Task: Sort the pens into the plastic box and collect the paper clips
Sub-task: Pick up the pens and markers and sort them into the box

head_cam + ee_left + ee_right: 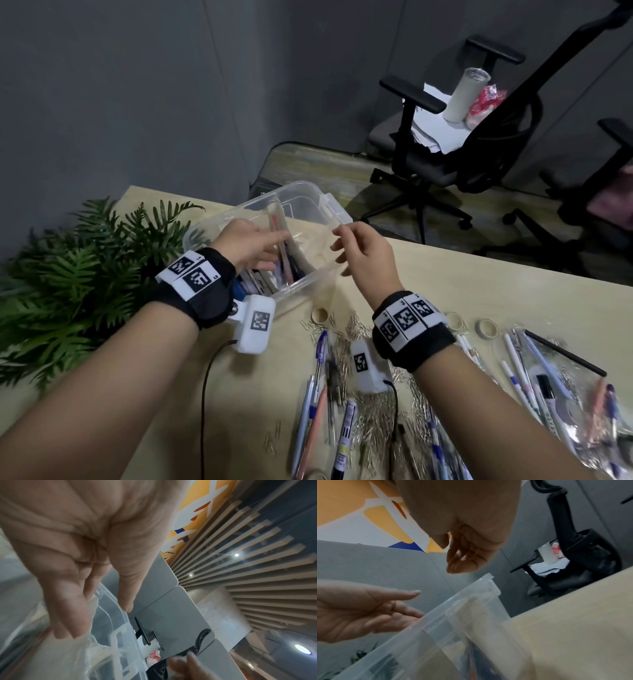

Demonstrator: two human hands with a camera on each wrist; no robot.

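Table (479,274) carries one plastic box (310,200) at its far left corner, part filled: a clear bag (291,253) with pens stands inside. Left hand (248,245) is over the box, fingers extended, resting on that bag, gripping nothing clearly. Right hand (364,255) hovers just right of the box, fingers loosely curled and empty. Step, likely: settle the bag flat so more fits, then go back for loose pens (320,394) near side of the box, roughly eight or more, blurred. Bagged pens (561,383) lie far right. Paper clips (373,421) too many to count, scattered among pens, scoop them together
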